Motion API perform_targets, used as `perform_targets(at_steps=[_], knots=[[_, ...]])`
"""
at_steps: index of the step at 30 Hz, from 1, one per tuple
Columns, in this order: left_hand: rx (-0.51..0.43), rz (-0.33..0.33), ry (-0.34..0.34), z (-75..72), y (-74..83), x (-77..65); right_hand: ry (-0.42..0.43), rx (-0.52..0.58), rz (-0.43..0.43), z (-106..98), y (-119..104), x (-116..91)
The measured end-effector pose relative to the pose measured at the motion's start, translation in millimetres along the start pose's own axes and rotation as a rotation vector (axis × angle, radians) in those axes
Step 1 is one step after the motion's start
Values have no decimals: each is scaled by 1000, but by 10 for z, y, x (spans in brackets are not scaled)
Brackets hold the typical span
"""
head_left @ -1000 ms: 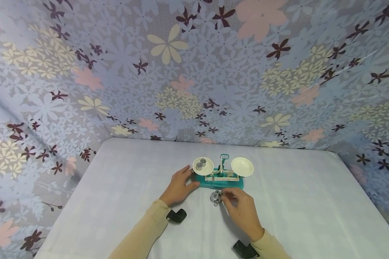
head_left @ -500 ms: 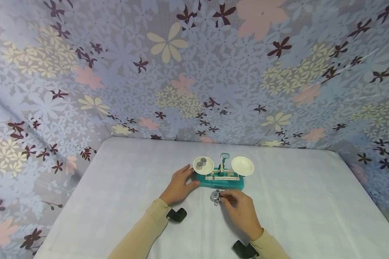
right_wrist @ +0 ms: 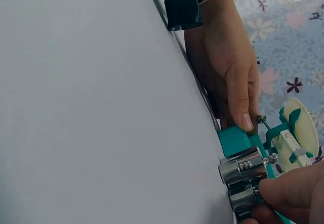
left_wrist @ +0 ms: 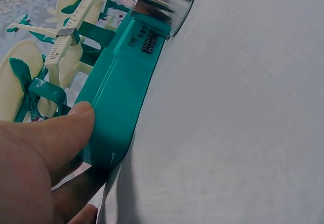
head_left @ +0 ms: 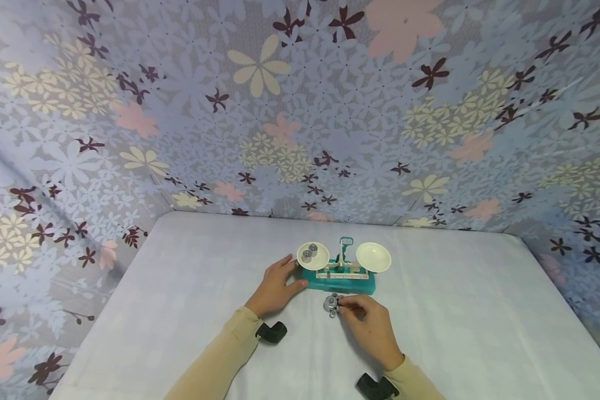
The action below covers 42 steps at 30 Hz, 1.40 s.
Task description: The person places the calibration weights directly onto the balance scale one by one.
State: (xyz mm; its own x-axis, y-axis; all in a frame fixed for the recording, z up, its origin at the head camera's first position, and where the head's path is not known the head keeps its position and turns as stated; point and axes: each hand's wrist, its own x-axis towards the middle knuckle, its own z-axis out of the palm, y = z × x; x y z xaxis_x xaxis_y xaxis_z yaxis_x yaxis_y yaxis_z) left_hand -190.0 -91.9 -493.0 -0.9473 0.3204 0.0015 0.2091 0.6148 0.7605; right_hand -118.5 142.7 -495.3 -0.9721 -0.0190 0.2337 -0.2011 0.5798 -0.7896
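Note:
A green balance scale (head_left: 347, 286) with two cream pans stands on the table. My left hand (head_left: 275, 286) holds the left end of its base, the thumb (left_wrist: 81, 115) lying along the top edge. Two metal weights (head_left: 307, 255) sit in the left pan (head_left: 322, 263); nothing lies in the right pan (head_left: 374, 257). In front of the base is a cluster of shiny cylindrical weights, the largest (right_wrist: 240, 167) with a knob on top. My right hand (head_left: 375, 328) pinches the knob of a smaller weight (right_wrist: 242, 198) beside it, thumb and index finger together; the other fingers are partly hidden.
A pale cloth covers the table (head_left: 205, 261). Behind it and at the sides hangs a flowered fabric (head_left: 280, 111). Each wrist carries a black camera mount, the left one (head_left: 271, 332) lying near the weights.
My right fingertips have shifted slightly left and toward me among the weights. The left hand, the scale and the weights in the pan stay as they were.

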Motion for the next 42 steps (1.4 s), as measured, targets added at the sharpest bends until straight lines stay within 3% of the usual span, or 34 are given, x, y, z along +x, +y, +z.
perform_targets(at_steps=[32,42], knots=[[7,18,6,-14,-10,1,-36,31,88,24,49,21],[11,16,0,-6,-1,0,4,68,86,25,51,2]])
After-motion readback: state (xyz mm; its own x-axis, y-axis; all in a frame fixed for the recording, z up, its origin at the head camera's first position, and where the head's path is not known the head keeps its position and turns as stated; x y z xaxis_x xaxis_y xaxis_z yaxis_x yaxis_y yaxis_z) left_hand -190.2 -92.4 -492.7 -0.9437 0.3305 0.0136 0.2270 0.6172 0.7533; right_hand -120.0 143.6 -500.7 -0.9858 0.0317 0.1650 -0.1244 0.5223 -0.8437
